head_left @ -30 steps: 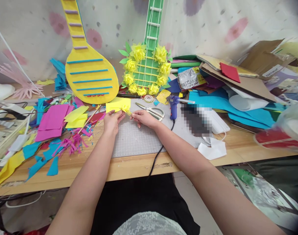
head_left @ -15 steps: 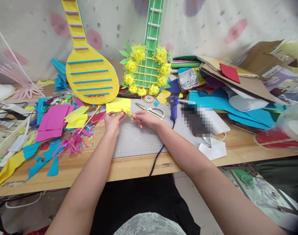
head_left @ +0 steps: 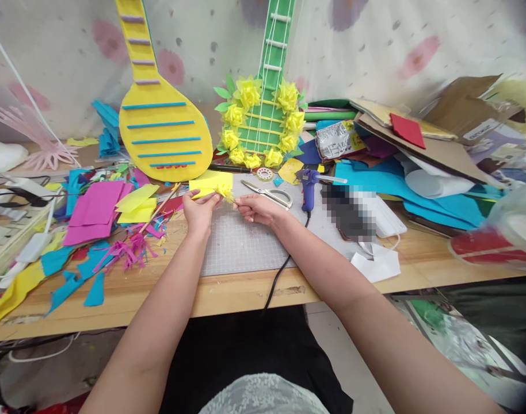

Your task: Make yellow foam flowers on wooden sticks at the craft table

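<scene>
My left hand (head_left: 198, 210) and my right hand (head_left: 258, 208) meet over the grey cutting mat (head_left: 241, 244), both pinching a small yellow paper flower (head_left: 224, 191). The left fingers grip the fringed flower head, the right fingers hold its stem end. A yellow paper sheet (head_left: 208, 181) lies just behind the flower. Scissors (head_left: 269, 194) rest on the mat right of my right hand. A blue glue gun (head_left: 307, 187) stands beyond them, its black cord running off the table edge.
A yellow paper racket (head_left: 166, 135) and a green guitar ringed with yellow flowers (head_left: 263, 129) lean against the back cloth. Pink, yellow and blue paper scraps (head_left: 94, 230) cover the left of the wooden table (head_left: 228, 293). Stacked cardboard and coloured sheets (head_left: 418, 149) fill the right.
Both hands stay together on the flower, with small finger shifts. The view has tilted slightly, so everything sits a little right of where it was.
</scene>
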`<action>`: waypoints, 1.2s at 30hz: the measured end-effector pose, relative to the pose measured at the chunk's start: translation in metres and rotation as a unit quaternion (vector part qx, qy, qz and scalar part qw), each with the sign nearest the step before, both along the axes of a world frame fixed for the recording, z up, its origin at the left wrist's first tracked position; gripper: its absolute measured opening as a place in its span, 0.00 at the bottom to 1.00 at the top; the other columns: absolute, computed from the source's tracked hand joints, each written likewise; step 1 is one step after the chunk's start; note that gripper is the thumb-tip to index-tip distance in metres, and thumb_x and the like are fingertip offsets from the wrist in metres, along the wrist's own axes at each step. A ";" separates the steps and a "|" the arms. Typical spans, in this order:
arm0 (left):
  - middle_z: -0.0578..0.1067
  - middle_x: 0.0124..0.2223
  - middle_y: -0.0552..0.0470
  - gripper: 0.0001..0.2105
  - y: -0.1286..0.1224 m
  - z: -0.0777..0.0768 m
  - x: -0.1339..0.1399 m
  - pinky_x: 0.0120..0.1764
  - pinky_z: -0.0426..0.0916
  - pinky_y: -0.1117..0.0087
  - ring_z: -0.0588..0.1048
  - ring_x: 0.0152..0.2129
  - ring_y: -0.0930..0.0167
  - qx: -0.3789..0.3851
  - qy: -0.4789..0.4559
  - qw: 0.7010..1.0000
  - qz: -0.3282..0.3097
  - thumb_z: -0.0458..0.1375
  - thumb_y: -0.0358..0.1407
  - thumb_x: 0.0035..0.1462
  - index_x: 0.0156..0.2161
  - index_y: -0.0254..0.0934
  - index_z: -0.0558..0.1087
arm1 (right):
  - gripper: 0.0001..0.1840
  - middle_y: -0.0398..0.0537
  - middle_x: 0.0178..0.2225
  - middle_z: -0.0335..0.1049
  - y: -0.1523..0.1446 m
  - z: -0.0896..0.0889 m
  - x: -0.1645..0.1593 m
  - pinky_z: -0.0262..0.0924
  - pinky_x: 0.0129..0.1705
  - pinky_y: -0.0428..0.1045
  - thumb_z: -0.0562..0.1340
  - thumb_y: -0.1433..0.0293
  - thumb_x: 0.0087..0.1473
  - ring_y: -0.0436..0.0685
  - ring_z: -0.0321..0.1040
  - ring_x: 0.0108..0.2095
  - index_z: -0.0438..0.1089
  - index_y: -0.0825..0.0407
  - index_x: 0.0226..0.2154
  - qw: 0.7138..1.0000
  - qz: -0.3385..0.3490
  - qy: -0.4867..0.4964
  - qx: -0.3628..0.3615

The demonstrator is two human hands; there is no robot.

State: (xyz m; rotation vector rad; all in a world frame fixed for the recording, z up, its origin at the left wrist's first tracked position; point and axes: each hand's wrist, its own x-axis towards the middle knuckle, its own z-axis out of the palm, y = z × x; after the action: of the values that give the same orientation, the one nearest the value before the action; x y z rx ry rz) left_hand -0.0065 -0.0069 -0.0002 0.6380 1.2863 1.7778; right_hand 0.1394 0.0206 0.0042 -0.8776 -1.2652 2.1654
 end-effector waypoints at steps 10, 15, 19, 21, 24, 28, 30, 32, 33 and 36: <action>0.73 0.24 0.56 0.22 0.000 -0.004 0.001 0.32 0.72 0.66 0.76 0.22 0.71 0.010 0.032 0.999 0.011 0.60 0.20 0.40 0.36 0.39 0.53 | 0.10 0.31 0.13 0.41 -0.001 0.001 -0.001 0.44 0.14 0.37 0.53 0.72 0.55 0.39 0.35 0.13 0.63 0.58 0.25 1.000 0.004 0.005 -0.031; 0.73 0.26 0.55 0.23 -0.001 -0.002 0.000 0.34 0.72 0.66 0.76 0.24 0.71 0.008 0.038 0.999 0.001 0.60 0.21 0.40 0.38 0.38 0.55 | 0.10 0.31 0.14 0.41 0.000 0.002 0.000 0.43 0.14 0.37 0.53 0.72 0.55 0.39 0.36 0.13 0.63 0.58 0.25 0.999 -0.002 0.003 -0.042; 0.73 0.25 0.56 0.23 -0.001 -0.002 0.000 0.33 0.72 0.66 0.76 0.24 0.72 -0.001 0.037 0.999 0.004 0.61 0.21 0.39 0.37 0.38 0.54 | 0.10 0.31 0.14 0.41 -0.001 0.003 -0.001 0.42 0.14 0.37 0.53 0.72 0.55 0.39 0.35 0.13 0.63 0.58 0.25 0.999 0.010 -0.004 -0.040; 0.73 0.24 0.57 0.23 -0.001 -0.002 0.000 0.33 0.73 0.66 0.76 0.24 0.72 -0.006 0.033 0.999 0.005 0.61 0.20 0.39 0.36 0.39 0.53 | 0.10 0.31 0.13 0.41 -0.002 0.003 -0.001 0.42 0.14 0.37 0.53 0.72 0.55 0.39 0.34 0.13 0.63 0.58 0.25 0.999 0.012 -0.003 -0.036; 0.73 0.25 0.56 0.23 0.000 -0.003 0.000 0.34 0.72 0.66 0.76 0.24 0.72 -0.008 0.028 1.000 0.005 0.61 0.20 0.39 0.36 0.38 0.53 | 0.10 0.30 0.14 0.41 -0.001 0.004 -0.001 0.42 0.14 0.37 0.53 0.72 0.55 0.39 0.34 0.13 0.62 0.58 0.25 0.999 0.011 -0.006 -0.037; 0.74 0.25 0.54 0.22 0.000 -0.003 0.000 0.35 0.72 0.66 0.76 0.24 0.72 -0.009 0.013 1.000 0.001 0.60 0.20 0.40 0.36 0.37 0.55 | 0.10 0.31 0.14 0.40 -0.001 0.004 0.000 0.43 0.14 0.37 0.52 0.72 0.56 0.39 0.35 0.13 0.62 0.58 0.25 0.999 0.011 -0.002 -0.045; 0.74 0.25 0.54 0.21 0.000 -0.003 0.000 0.35 0.72 0.66 0.76 0.23 0.72 -0.011 0.004 1.000 0.000 0.60 0.20 0.41 0.36 0.37 0.55 | 0.10 0.31 0.14 0.40 -0.001 0.004 0.000 0.43 0.14 0.37 0.52 0.72 0.56 0.40 0.35 0.13 0.62 0.58 0.25 0.999 0.011 -0.003 -0.045; 0.74 0.25 0.53 0.21 0.000 -0.003 0.000 0.35 0.72 0.66 0.76 0.23 0.72 -0.014 -0.001 1.000 0.002 0.60 0.19 0.41 0.36 0.37 0.55 | 0.10 0.31 0.14 0.40 -0.001 0.004 0.000 0.43 0.15 0.37 0.52 0.72 0.56 0.40 0.35 0.13 0.62 0.58 0.25 0.999 0.011 -0.006 -0.043; 0.74 0.25 0.54 0.21 -0.001 -0.003 0.000 0.35 0.72 0.66 0.76 0.23 0.72 -0.016 -0.002 1.000 0.003 0.60 0.19 0.41 0.36 0.37 0.55 | 0.10 0.31 0.14 0.40 -0.001 0.003 0.000 0.43 0.15 0.37 0.52 0.72 0.56 0.40 0.35 0.13 0.62 0.58 0.25 0.999 0.011 -0.006 -0.042; 0.74 0.25 0.54 0.21 -0.001 0.000 0.000 0.35 0.72 0.66 0.76 0.23 0.72 -0.022 -0.011 1.000 0.001 0.60 0.19 0.41 0.37 0.37 0.55 | 0.10 0.31 0.14 0.40 0.000 0.002 0.001 0.43 0.15 0.37 0.52 0.72 0.55 0.40 0.35 0.13 0.62 0.57 0.25 0.999 0.012 -0.002 -0.043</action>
State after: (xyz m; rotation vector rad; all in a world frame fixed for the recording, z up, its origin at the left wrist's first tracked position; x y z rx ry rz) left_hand -0.0063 -0.0078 -0.0004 0.5899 1.3078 1.7491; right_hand 0.1401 0.0202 0.0066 -0.9058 -1.1967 2.2523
